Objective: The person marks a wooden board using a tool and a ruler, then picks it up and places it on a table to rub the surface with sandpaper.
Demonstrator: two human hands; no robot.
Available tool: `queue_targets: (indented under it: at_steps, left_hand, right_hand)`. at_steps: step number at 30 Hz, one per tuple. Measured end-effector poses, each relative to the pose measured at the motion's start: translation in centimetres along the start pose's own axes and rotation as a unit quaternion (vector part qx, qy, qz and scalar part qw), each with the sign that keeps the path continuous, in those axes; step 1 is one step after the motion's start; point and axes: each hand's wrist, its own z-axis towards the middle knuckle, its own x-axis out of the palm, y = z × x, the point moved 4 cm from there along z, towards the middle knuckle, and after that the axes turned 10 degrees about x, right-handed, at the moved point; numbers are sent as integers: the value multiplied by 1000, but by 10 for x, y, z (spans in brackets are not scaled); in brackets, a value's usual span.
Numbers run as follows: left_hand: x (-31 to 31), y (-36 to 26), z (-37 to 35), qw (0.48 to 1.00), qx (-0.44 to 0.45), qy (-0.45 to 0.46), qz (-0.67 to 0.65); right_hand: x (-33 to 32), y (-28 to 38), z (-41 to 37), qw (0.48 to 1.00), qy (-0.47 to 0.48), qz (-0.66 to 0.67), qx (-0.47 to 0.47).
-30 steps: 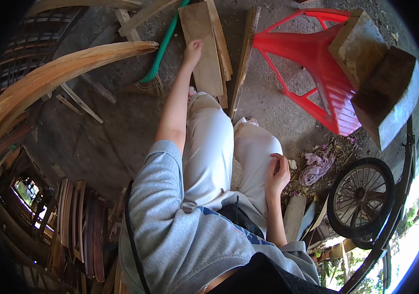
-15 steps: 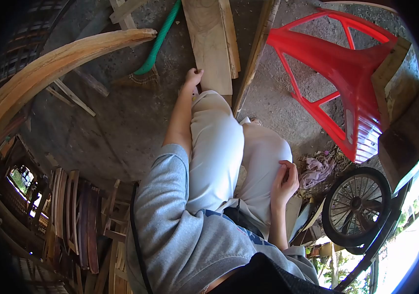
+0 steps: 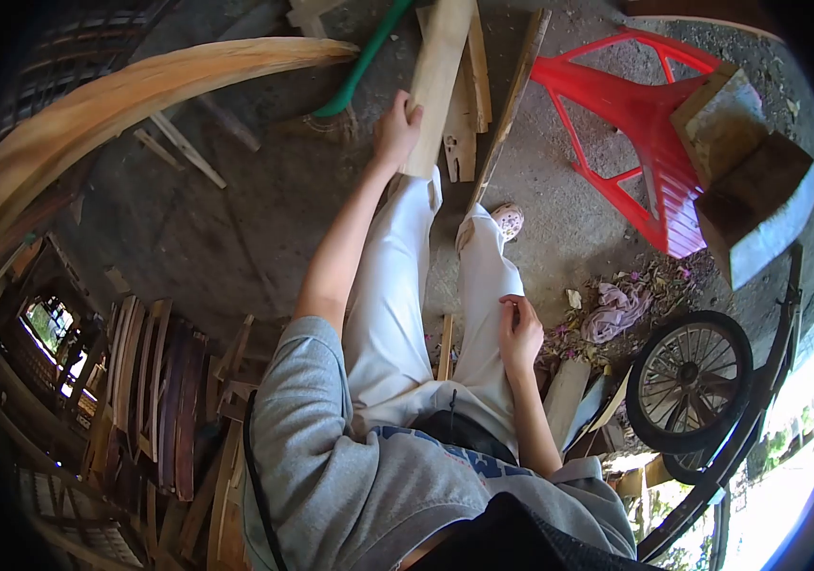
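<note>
Head view, downward.

Left hand (image 3: 397,128): fingers closed round the left edge of a plank (image 3: 442,67), near its lower end. The grip is firm, with the thumb side uppermost, and the arm is fully stretched out.

Plank: long axis runs from 6 o'clock, by the left knee, up to between 12 and 1 o'clock, where it leaves the top of the view. It appears tilted onto one edge. From the gripping fingers nearly the whole length lies toward 12 o'clock – only a short stub lies below the hand.

Right hand (image 3: 519,333): laid on the right thigh, at about 5 o'clock from the left hand and well apart from the plank. Its fingers are loosely bent against the trouser cloth and nothing is seen in them. The left hand is the nearer – the only one touching.

Count:
- planks in hand: 1
- boards (image 3: 469,124) just beside it at 3 o'clock: at least 2 (overlapped, so the exact number cannot be told)
- thin slat (image 3: 509,100) beyond those: 1
- red chair (image 3: 631,105), overturned, at 3 o'clock: 1
- wood blocks (image 3: 750,181) against the chair: 2
- green hose (image 3: 366,59) at 10 o'clock from the hand: 1
- long curved timber (image 3: 140,90) at 9 o'clock: 1
- wheel (image 3: 691,381) at 4 o'clock: 1 clear, with a second partly hidden behind it
- rag (image 3: 616,314) on the ground near the wheel: 1
</note>
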Motion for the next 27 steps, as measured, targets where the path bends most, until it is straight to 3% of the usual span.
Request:
queue_targets:
  at_steps: [2,3,5,6,7,9,11,12,15,17,18,19,20,22,24,27]
  left_hand:
    - [-40,-65,-21,964,141,19,226]
    - [-58,-84,-37,949,159,45,269]
    - [-105,-133,-80,928,207,79,298]
    - [-124,-147,-104,900,274,64,334]
    - [-140,-160,-129,865,339,48,366]
    - [-181,-202,-181,844,365,93,381]
    - [-223,-232,-227,847,412,47,332]
    - [-241,-243,-244,834,455,16,311]
    - [-281,-275,-298,840,448,-8,307]
    - [-302,-302,-324,788,500,-14,359]
    - [-311,-310,-340,791,495,-20,360]
    - [-319,-316,-352,778,504,-22,376]
    - [-325,-323,-359,762,512,-29,395]
    - [-330,-333,-372,759,503,-49,411]
    - [-328,-340,-381,753,487,-44,441]
    - [-329,-341,-392,746,479,-110,448]
  right_hand:
    - [0,-3,-10,999,24,-28,-3]
    - [-1,-5,-13,997,47,-61,4]
    - [-5,-10,-16,997,74,-37,-1]
    - [-8,-7,-16,995,102,-14,4]
    - [-13,4,-17,987,142,68,21]
    - [-27,31,-16,951,218,218,15]
    - [-52,69,-34,905,279,321,-2]
    - [-67,92,-36,907,274,319,-30]
    - [-114,143,-87,868,318,335,-183]
    - [-138,165,-110,839,342,360,-220]
    - [-148,167,-127,812,368,389,-233]
    - [-157,170,-138,814,381,410,-156]
    - [-166,180,-148,815,384,401,-166]
    - [-172,183,-160,848,302,432,-51]
    - [-168,179,-143,831,321,449,-72]
    - [-183,183,-161,819,329,461,-93]
